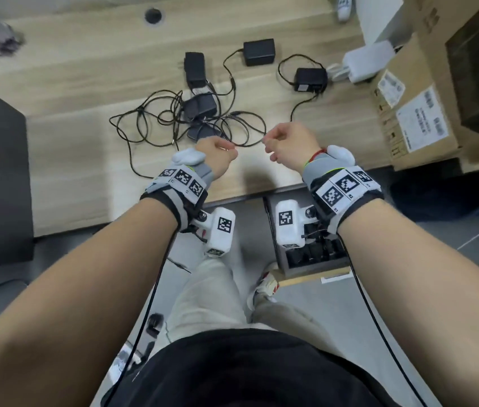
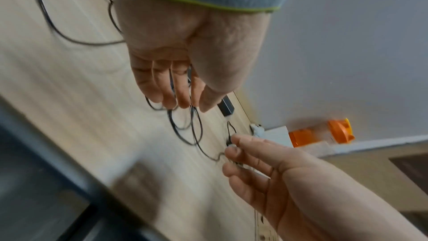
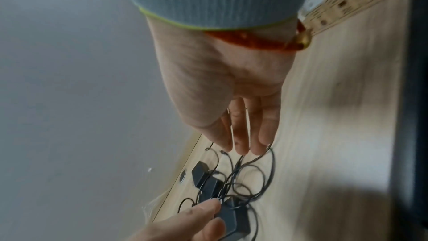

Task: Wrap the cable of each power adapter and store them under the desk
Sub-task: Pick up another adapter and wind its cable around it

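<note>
Above the pale wood tabletop, both our hands, left & right, grip pinched on one thin black cable, stretched to free it from the tangle.

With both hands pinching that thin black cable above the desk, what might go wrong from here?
1. The cable stretched between the left hand and right hand runs into the tangled pile; pulling may tighten knots or drag other adapters along.
2. The adapter by the box lies near the white plug; a tug on its lead may disturb that.
3. A thin cable held only at the fingers may slip.
</note>
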Demonstrator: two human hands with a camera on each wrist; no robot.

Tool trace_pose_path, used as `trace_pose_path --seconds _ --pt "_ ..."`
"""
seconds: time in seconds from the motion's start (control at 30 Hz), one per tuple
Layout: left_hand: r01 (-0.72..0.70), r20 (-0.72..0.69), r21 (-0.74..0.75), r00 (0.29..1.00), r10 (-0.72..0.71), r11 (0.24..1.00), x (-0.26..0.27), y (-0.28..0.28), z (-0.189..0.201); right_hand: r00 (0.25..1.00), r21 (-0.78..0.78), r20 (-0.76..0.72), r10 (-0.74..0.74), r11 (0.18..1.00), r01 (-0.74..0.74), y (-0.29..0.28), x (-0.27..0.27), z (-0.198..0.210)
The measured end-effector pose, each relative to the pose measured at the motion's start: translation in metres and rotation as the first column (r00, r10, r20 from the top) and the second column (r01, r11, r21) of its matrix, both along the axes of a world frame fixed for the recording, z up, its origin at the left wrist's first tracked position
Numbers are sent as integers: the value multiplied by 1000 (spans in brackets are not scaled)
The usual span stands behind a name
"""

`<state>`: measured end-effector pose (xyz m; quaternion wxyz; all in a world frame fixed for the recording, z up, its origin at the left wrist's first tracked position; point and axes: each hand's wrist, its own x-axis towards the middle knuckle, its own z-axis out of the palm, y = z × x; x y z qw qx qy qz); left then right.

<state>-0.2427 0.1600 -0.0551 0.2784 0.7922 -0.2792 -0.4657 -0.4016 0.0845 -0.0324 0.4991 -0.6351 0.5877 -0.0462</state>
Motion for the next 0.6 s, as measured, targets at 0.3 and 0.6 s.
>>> trace_pose_path --seconds 0.3,0.6 --pt "55 33 148 998 -61 987 111 -30 -29 928 58 -248 278 960 -272 -21 129 -28" --pt "204 -9 242 978 -208 949 133 -51 -44 824 94 -471 316 946 -309 -31 163 -59"
